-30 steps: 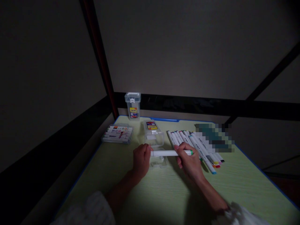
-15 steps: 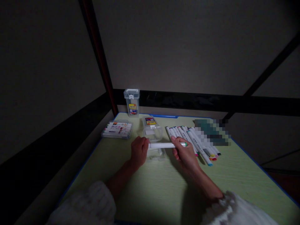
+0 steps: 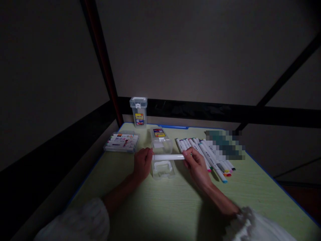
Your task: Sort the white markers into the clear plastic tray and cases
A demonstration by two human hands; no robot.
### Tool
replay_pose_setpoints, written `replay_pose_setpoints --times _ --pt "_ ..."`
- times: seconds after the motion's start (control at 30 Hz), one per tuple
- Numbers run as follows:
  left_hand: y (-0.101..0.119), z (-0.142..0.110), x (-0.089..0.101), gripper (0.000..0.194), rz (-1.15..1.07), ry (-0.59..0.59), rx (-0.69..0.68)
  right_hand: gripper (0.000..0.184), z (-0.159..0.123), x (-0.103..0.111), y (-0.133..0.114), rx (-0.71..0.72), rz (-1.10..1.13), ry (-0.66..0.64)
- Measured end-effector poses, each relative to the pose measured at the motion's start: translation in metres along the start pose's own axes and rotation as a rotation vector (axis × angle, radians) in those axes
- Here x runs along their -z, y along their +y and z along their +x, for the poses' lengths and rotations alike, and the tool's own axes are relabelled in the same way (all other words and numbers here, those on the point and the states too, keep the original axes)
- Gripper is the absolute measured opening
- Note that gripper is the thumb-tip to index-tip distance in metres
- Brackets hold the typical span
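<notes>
A white marker (image 3: 168, 157) lies level between my two hands, above the table. My left hand (image 3: 142, 163) is closed round its left end, which the fingers hide. At the other end my right hand (image 3: 197, 164) pinches it between thumb and fingers; a bit of green shows there. Beneath and behind the marker is an open clear plastic case (image 3: 162, 145) lying on its side, its lid (image 3: 163, 170) folded toward me. Just right of my right hand, several white markers with coloured ends (image 3: 213, 160) lie side by side in a loose pile.
A flat clear pack of markers (image 3: 121, 142) lies at the left. Behind it, a closed upright plastic case (image 3: 139, 113) stands near the far edge. A blurred dark green patch (image 3: 224, 144) covers the right back. The light-green table (image 3: 165, 207) has blue edging; walls rise behind.
My right hand's grip has moved inward along the marker, toward its middle. The whole view has shifted slightly. Both hands still hold the marker.
</notes>
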State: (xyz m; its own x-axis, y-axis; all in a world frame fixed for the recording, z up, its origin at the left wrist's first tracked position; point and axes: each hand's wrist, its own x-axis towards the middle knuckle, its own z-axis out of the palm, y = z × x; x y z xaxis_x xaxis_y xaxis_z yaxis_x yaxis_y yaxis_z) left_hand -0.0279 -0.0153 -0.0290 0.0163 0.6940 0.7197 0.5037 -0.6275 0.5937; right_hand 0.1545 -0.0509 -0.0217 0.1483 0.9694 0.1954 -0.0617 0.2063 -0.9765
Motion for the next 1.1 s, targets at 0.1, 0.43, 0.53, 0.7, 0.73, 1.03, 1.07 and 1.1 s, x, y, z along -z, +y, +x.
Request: replay_pose_setpoints --times 0.1,0.43,0.53,0.7,0.73,1.03,1.07,1.1 --pt "0.001 -0.002 0.002 0.033 0.000 -0.013 0.005 0.030 -0.006 -0.001 0.006 0.012 -0.020 0.004" --pt "0.008 -0.004 0.007 0.034 -0.008 -0.026 0.046 0.029 -0.010 0.002 0.010 0.060 -0.115 -0.032" --pt "0.008 -0.007 0.007 0.033 0.000 -0.022 0.020 0.030 -0.010 0.001 0.008 0.022 -0.059 -0.037" --pt "0.008 -0.008 0.008 0.034 0.033 -0.082 -0.108 0.030 -0.009 0.003 0.005 -0.010 -0.038 -0.004" --pt "0.008 -0.007 0.008 0.032 0.030 -0.110 -0.145 0.029 -0.008 0.004 0.005 0.004 -0.044 0.006" --pt "0.009 -0.008 0.007 0.016 0.069 -0.251 -0.377 0.032 -0.005 0.008 0.000 0.014 -0.022 0.074" --pt "0.009 -0.008 0.007 0.015 0.075 -0.245 -0.389 0.033 -0.005 0.007 0.000 0.005 -0.021 0.081" --pt "0.010 -0.009 0.007 0.015 0.082 -0.238 -0.397 0.034 -0.004 0.007 0.000 -0.006 -0.015 0.087"
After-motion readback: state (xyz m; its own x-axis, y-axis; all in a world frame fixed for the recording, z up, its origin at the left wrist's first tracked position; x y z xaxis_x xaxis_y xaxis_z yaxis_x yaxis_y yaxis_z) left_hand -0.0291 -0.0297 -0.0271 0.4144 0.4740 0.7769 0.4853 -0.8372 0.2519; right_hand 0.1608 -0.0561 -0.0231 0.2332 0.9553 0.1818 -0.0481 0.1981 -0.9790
